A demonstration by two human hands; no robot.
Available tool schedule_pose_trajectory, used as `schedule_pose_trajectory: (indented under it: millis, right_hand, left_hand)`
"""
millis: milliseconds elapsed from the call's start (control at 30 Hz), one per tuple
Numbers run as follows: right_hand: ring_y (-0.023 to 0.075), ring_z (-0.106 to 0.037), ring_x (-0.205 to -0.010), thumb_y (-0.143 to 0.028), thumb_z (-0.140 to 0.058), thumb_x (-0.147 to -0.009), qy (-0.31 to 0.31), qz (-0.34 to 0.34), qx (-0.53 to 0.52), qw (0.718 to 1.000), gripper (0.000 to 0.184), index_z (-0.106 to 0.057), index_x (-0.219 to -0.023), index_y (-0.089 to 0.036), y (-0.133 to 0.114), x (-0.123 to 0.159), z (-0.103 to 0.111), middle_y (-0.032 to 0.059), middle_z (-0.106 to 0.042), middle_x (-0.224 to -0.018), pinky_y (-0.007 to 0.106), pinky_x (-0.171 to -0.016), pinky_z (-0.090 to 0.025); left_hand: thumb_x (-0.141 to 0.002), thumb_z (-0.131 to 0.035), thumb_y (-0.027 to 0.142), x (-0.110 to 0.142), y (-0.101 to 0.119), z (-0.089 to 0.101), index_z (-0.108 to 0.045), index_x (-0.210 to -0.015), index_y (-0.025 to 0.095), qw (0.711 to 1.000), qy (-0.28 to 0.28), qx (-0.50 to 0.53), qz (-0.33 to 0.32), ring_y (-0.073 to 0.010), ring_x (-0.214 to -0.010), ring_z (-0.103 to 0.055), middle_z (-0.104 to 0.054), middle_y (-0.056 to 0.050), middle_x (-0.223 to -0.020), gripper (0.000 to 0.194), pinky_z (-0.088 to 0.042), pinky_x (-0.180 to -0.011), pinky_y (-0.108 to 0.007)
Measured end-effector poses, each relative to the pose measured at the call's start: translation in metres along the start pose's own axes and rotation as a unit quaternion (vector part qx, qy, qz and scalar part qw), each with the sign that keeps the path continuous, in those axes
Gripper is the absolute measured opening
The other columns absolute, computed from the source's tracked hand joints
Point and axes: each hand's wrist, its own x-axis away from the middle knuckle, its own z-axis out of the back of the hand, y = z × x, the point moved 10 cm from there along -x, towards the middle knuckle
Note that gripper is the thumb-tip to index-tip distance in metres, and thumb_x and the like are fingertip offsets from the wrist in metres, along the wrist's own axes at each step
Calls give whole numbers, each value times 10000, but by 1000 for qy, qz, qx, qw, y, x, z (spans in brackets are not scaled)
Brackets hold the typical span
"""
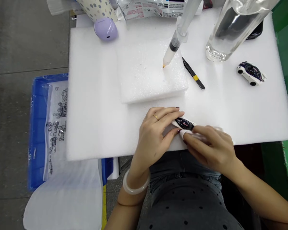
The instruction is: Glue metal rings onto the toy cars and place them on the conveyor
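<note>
Near the front edge of the white foam sheet [93,127], my left hand [156,134] grips a small white and black toy car [183,123] between thumb and fingers. A whitish cloth [199,136] is pinched in my right hand [211,145] and pressed against the car's near side. Part of the car is hidden by my fingers. A second toy car [251,72], white with a dark top, rests at the right of the sheet.
A syringe [174,44] stands tip down in a foam block [144,73]. Black tweezers [193,74] lie beside it. A glass of clear liquid [230,32], a purple egg-shaped case [106,29] and a packet [151,9] are at the back. A blue crate [37,134] stands left.
</note>
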Motion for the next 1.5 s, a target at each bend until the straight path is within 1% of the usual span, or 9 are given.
schedule_pose_trajectory:
  millis: [100,233,700,800,967,1100,1200,1300,1500]
  right_hand:
    - [162,-633,-781,-150,-635,-904,-27,-24,-36,999,178,-644,-1073,-206,13,-2,9,64,-666,-971,304,-635,-513]
    - [341,-616,-1047,-286,-733,-852,38,-114,105,987,356,-628,-1191,-260,45,1,40,129,-645,-1220,515,-863,-457]
    - [184,-643,-827,-179,-729,-853,54,-21,98,993,248,-615,-1066,-235,18,-2,16,23,-730,-1009,380,-770,-393]
    - [216,-645,-906,-206,-695,-882,-1,-7,100,995,243,-608,-1107,-230,19,-7,10,33,-728,-1058,402,-820,-416]
    - [231,-637,-937,-187,-563,-941,-60,-52,17,997,417,-490,-1340,-95,13,-25,-10,99,-710,-1026,388,-839,-478]
    - [221,-657,-894,-186,-567,-909,15,-145,26,989,468,-484,-1368,-144,60,-6,26,92,-704,-1035,385,-811,-511]
    - [226,-680,-885,-214,-741,-729,157,-372,119,907,627,-543,-1312,-95,158,74,105,173,-678,-1117,335,-749,-535]
    - [148,-579,-556,-281,-824,-563,144,-612,229,743,591,-635,-1093,-100,241,182,164,128,-705,-771,320,-506,-409]
    - [165,-589,-594,-401,-843,-560,144,-647,294,688,614,-624,-1057,-113,297,264,208,107,-687,-687,290,-445,-292]
  left_hand:
    - [-883,-709,144,-1,1,-1,-694,-1173,240,1000,0,-3,-2,-237,-1125,-582,-710,-21,-1207,306,-522,-997,-425]
    - [-919,-675,207,-2,2,-1,-699,-1174,244,1000,13,-16,-6,-251,-1076,-590,-723,-34,-1168,258,-534,-959,-450]
    - [-948,-638,236,-4,5,-1,-697,-1167,221,999,16,-29,-9,-247,-1052,-587,-728,-45,-1146,227,-523,-949,-422]
    - [-935,-655,218,-4,3,-1,-693,-1163,243,1000,13,-21,-4,-251,-1065,-592,-730,-31,-1149,232,-529,-948,-431]
    - [-933,-636,162,3,-2,3,-634,-1258,273,1000,5,19,6,-219,-1128,-594,-697,-6,-1224,343,-517,-998,-406]
    - [-929,-653,247,8,-6,5,-587,-1338,301,999,4,30,21,-246,-1227,-565,-640,-21,-1329,418,-486,-1055,-441]
    - [-933,-649,276,9,-4,4,-633,-1278,294,1000,5,7,12,-269,-1240,-558,-631,-40,-1340,346,-471,-1055,-461]
    - [-943,-629,284,7,-2,3,-663,-1224,284,1000,0,-24,3,-292,-1220,-561,-637,-59,-1316,283,-471,-1021,-481]
    - [-943,-628,291,5,0,2,-676,-1191,282,999,-1,-32,-8,-314,-1188,-570,-645,-66,-1285,253,-474,-987,-505]
